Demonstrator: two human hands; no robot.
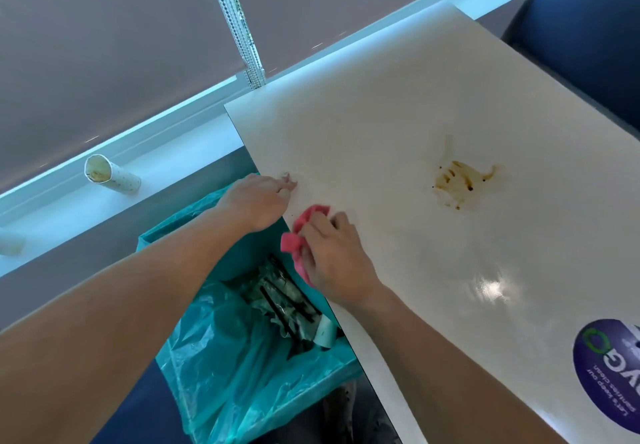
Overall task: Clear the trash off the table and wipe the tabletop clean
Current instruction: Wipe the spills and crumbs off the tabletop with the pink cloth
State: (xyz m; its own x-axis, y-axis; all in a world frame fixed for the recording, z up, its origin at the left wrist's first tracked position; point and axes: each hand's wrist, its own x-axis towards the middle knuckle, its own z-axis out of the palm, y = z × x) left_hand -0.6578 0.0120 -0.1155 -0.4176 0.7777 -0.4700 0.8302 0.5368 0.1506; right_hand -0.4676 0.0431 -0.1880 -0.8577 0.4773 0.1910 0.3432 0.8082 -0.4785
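Pink cloth (303,224) held at the desk (381,125) edge
It is grasped by the right grip (334,260); the left grip (258,201) is laid released, fingertips on the desk.

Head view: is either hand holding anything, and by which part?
Right hand grips the crumpled pink cloth by its bunched middle; left hand holds nothing.

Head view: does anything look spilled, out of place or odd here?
Yes. A brown smeared stain sits unwiped on the tabletop, well away from the pink cloth gripped by the right hand. A used paper cup lies on its side on the window ledge, not in the bin.
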